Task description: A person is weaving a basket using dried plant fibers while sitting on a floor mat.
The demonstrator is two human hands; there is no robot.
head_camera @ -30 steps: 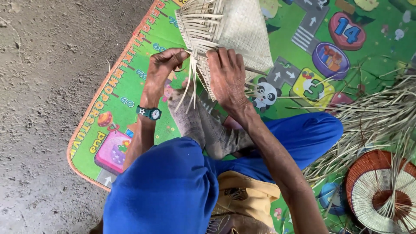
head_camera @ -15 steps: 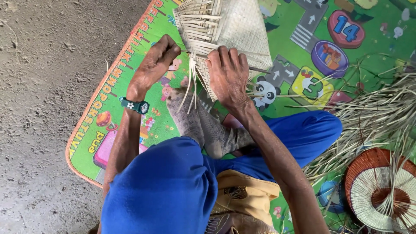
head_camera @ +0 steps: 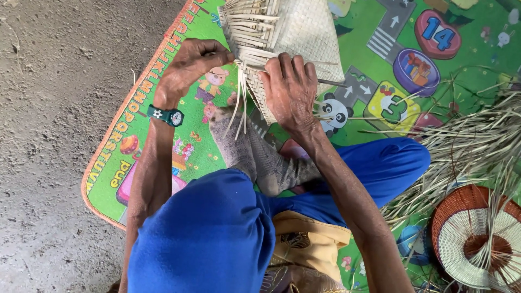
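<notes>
Left hand (head_camera: 190,68) pinched shut on loose strips (head_camera: 247,51) at the weave's (head_camera: 304,32) left edge. Right hand (head_camera: 290,89) flat, fingers spread, pressing the weave at the mat's (head_camera: 380,59) top edge. Green mat, orange border; heart, round and square number patches toward its top right corner. Round basket (head_camera: 477,241) at lower right

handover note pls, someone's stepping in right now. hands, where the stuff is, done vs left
Left hand: closed grip on loose strips at the woven mat's unfinished edge.
Right hand: pressed flat on the mat, pinning it down.
Mat lies on the colourful play mat, above the person's crossed legs.
Spare strips piled to the right, beside a round woven basket.
Done: the mat's right part is tightly woven.
Left: the fringe of free strips at its left edge is unwoven.
</notes>
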